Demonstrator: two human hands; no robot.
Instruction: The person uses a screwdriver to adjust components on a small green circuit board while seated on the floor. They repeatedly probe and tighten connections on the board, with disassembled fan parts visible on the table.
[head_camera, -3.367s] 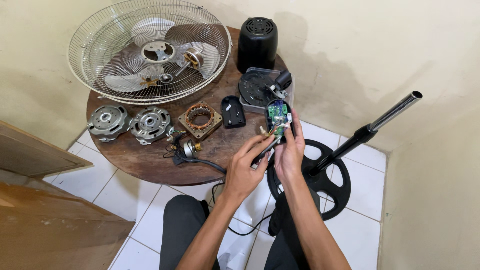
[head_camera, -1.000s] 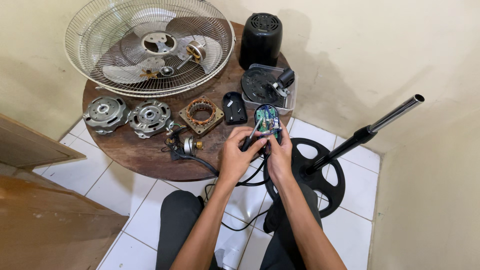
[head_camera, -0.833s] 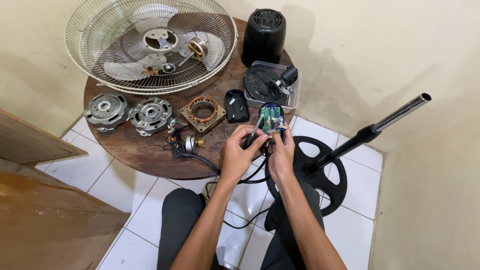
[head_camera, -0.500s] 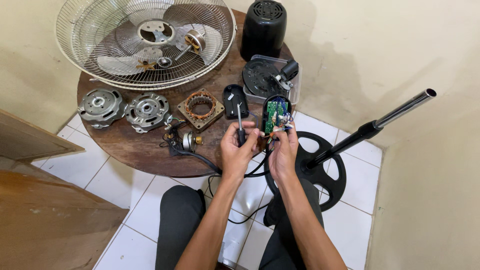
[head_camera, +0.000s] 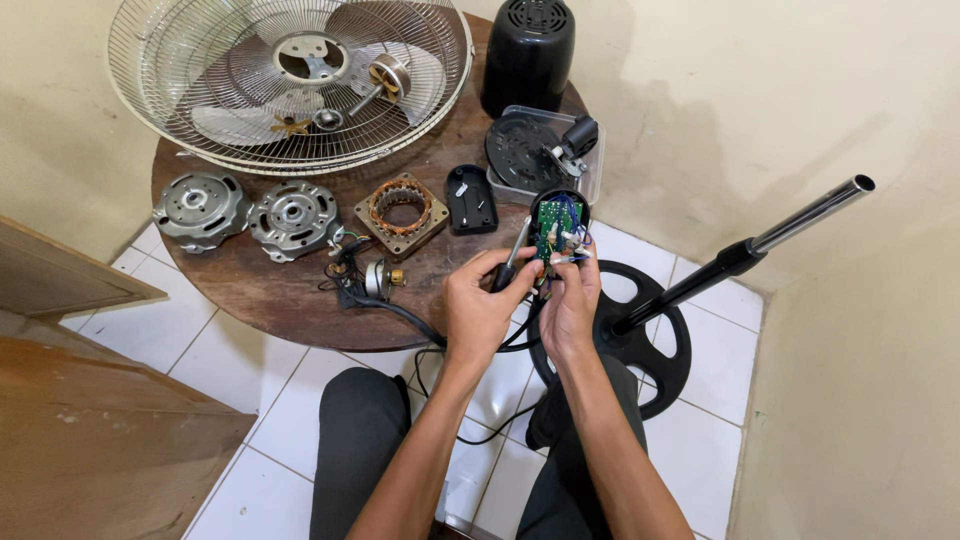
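My left hand (head_camera: 478, 305) grips a screwdriver (head_camera: 512, 256) whose metal shaft points up toward a small black switch housing (head_camera: 556, 222) with a green circuit board and coloured wires inside. My right hand (head_camera: 572, 298) holds that housing from below, over the front right edge of the round wooden table (head_camera: 300, 285). A black cable (head_camera: 400, 318) runs from under my hands to a small part with a brass shaft (head_camera: 377, 278) on the table.
On the table lie a wire fan guard with blade (head_camera: 290, 75), two silver motor covers (head_camera: 200, 205) (head_camera: 293, 213), a copper-wound stator (head_camera: 401, 211), a black cap (head_camera: 470, 199), a clear tray with black parts (head_camera: 540, 155) and a black motor shell (head_camera: 527, 55). A fan stand (head_camera: 720, 270) lies on the tiled floor at right.
My left hand has taken up a screwdriver and brought its tip to the housing. Both hands and the housing have stayed near the table's front right edge while the view shifted slightly.
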